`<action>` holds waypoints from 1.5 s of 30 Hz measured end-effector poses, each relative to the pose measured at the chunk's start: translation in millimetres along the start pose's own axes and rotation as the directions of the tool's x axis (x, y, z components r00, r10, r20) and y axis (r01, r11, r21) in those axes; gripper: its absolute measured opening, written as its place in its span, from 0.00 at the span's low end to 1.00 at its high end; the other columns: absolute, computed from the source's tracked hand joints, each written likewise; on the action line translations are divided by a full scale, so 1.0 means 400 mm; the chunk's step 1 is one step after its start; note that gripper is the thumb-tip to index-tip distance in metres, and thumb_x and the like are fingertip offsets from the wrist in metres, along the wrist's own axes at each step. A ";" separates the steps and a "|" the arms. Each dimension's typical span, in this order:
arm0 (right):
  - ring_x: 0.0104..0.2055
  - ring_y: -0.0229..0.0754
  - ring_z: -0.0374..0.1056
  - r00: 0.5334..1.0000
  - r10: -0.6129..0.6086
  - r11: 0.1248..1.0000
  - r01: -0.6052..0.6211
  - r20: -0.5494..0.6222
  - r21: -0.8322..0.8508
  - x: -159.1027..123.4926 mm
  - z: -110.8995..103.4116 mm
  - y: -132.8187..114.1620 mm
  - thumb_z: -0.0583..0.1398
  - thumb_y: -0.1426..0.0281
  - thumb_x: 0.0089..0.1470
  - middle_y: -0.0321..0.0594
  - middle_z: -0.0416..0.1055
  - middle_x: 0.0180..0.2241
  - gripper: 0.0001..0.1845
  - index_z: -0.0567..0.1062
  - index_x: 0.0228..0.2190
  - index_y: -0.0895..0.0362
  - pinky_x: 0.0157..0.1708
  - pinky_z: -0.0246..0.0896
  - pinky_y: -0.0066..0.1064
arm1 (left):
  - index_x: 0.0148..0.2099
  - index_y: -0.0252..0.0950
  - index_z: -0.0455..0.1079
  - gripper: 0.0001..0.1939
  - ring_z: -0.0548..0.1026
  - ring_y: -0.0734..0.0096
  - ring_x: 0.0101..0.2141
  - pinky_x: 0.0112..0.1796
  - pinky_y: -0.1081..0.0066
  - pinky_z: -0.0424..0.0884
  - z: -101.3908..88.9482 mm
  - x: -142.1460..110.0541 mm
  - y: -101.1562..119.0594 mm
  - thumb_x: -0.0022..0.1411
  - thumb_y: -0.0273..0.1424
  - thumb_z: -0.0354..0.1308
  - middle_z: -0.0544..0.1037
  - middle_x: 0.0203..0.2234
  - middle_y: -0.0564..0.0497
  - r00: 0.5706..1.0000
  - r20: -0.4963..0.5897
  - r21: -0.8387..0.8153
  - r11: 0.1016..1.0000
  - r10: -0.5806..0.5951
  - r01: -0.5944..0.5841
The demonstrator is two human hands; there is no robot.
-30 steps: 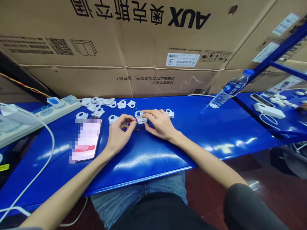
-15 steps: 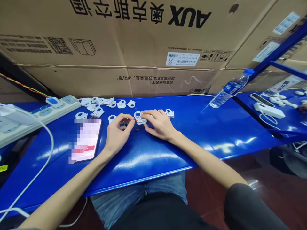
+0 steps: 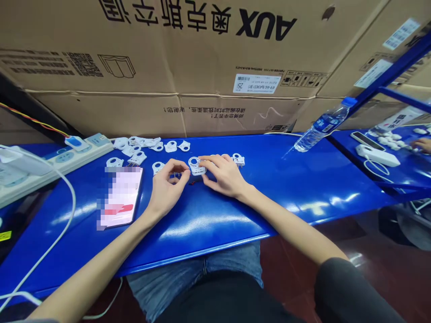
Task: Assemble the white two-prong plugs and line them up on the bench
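My right hand grips a small white plastic piece with a ring at its top between thumb and fingers, just above the table. Close to its left side, my left hand is closed in a pinch, thumb against index finger; whatever is between the tips is too small to make out. Beneath the held piece lie tiny red bits on the blue table. A similar white piece stands behind my left hand, and another with metal pins is beyond my right hand. Others there are partly covered by my fingers.
Several white ringed pieces lie at the back left. A phone and a power strip are on the left. A water bottle stands at right before a large carton. Another person's hand shows far right.
The white piece in my right hand has tipped, so more of its face shows. The red bit at my left fingertips is no longer visible. A person's hand at far right has come further into view.
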State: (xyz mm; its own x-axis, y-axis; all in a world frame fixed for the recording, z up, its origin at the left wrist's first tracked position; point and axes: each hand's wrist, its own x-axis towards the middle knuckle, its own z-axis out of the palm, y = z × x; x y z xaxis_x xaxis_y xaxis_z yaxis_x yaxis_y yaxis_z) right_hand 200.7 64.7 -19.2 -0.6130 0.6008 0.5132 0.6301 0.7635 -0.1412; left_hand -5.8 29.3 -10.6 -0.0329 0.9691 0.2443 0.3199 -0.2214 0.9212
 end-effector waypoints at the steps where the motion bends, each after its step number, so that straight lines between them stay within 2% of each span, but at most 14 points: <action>1: 0.53 0.51 0.70 1.000 -0.004 1.000 0.004 -0.008 -0.004 0.000 0.000 0.000 0.55 0.70 0.66 0.47 0.72 0.60 0.16 0.74 0.53 0.56 0.51 0.59 0.44 | 0.41 0.39 0.74 0.10 0.76 0.68 0.38 0.30 0.74 0.72 0.000 0.000 -0.002 0.63 0.40 0.62 0.78 0.38 0.50 1.000 0.008 0.009 1.000 0.008 -0.008; 4: 0.53 0.51 0.70 0.999 -0.013 1.000 0.012 -0.034 -0.014 0.001 -0.002 0.001 0.56 0.70 0.66 0.47 0.73 0.60 0.15 0.74 0.52 0.57 0.50 0.60 0.43 | 0.45 0.40 0.78 0.13 0.77 0.67 0.39 0.31 0.74 0.74 0.003 -0.001 -0.008 0.65 0.42 0.61 0.80 0.41 0.49 1.000 0.005 0.012 1.000 0.015 -0.015; 9: 0.53 0.50 0.71 0.998 -0.009 1.000 0.008 -0.055 -0.019 0.002 -0.007 0.002 0.56 0.70 0.66 0.46 0.73 0.59 0.15 0.74 0.51 0.57 0.49 0.60 0.43 | 0.45 0.40 0.80 0.14 0.79 0.67 0.35 0.28 0.73 0.77 0.008 -0.003 -0.014 0.63 0.43 0.64 0.81 0.41 0.48 1.000 -0.015 -0.025 0.999 -0.022 0.021; 12: 0.53 0.51 0.71 0.999 0.001 1.000 -0.002 -0.045 -0.014 0.002 -0.007 0.003 0.56 0.69 0.66 0.47 0.73 0.59 0.15 0.74 0.52 0.57 0.50 0.60 0.43 | 0.46 0.40 0.81 0.15 0.79 0.67 0.35 0.30 0.71 0.80 0.010 -0.004 -0.014 0.63 0.43 0.64 0.82 0.42 0.48 0.999 -0.033 -0.031 0.999 0.004 -0.005; 17: 0.53 0.51 0.71 0.999 0.020 1.000 -0.020 -0.027 0.000 0.002 -0.007 0.004 0.56 0.69 0.66 0.48 0.73 0.60 0.15 0.74 0.52 0.56 0.50 0.59 0.44 | 0.47 0.40 0.80 0.12 0.80 0.67 0.39 0.38 0.67 0.82 0.008 -0.006 -0.014 0.66 0.38 0.62 0.82 0.42 0.49 0.980 -0.068 0.079 0.980 0.187 -0.182; 22: 0.53 0.50 0.71 0.999 -0.001 1.000 0.001 -0.048 0.001 0.002 -0.008 0.003 0.56 0.69 0.66 0.47 0.73 0.59 0.15 0.74 0.52 0.57 0.49 0.59 0.43 | 0.45 0.40 0.80 0.09 0.79 0.67 0.39 0.43 0.65 0.79 0.002 -0.008 -0.019 0.70 0.35 0.58 0.81 0.40 0.49 0.920 -0.033 0.341 0.869 0.392 -0.358; 26: 0.53 0.50 0.71 0.999 -0.002 1.000 0.002 -0.038 0.003 0.003 -0.010 0.000 0.56 0.69 0.66 0.48 0.73 0.59 0.15 0.74 0.52 0.57 0.50 0.59 0.43 | 0.46 0.40 0.80 0.09 0.80 0.66 0.41 0.40 0.67 0.78 0.000 -0.009 -0.021 0.70 0.32 0.58 0.82 0.42 0.49 0.882 -0.034 0.411 0.811 0.470 -0.417; 32: 0.54 0.50 0.70 1.000 -0.007 1.000 0.007 -0.021 0.007 0.001 -0.006 0.000 0.55 0.69 0.67 0.48 0.72 0.60 0.16 0.73 0.54 0.57 0.51 0.59 0.43 | 0.48 0.40 0.79 0.09 0.80 0.71 0.33 0.33 0.71 0.77 0.002 -0.012 -0.021 0.70 0.32 0.59 0.84 0.39 0.51 0.879 -0.052 0.421 0.809 0.473 -0.410; 45: 0.56 0.49 0.70 0.998 -0.042 0.999 0.042 -0.039 0.002 -0.001 0.000 0.000 0.55 0.69 0.68 0.46 0.73 0.59 0.15 0.74 0.53 0.57 0.52 0.60 0.43 | 0.44 0.40 0.77 0.09 0.77 0.68 0.37 0.32 0.69 0.76 0.001 -0.006 -0.020 0.71 0.35 0.56 0.81 0.37 0.50 0.921 -0.019 0.389 0.852 0.388 -0.351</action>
State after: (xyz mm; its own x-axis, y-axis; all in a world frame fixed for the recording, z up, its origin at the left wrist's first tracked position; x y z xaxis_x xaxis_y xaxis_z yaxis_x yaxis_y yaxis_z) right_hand 200.9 64.2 -19.5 -0.6197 0.5583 0.5517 0.6028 0.7886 -0.1210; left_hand -7.9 28.7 -18.9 0.0755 0.8049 0.5886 0.6520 -0.4865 0.5816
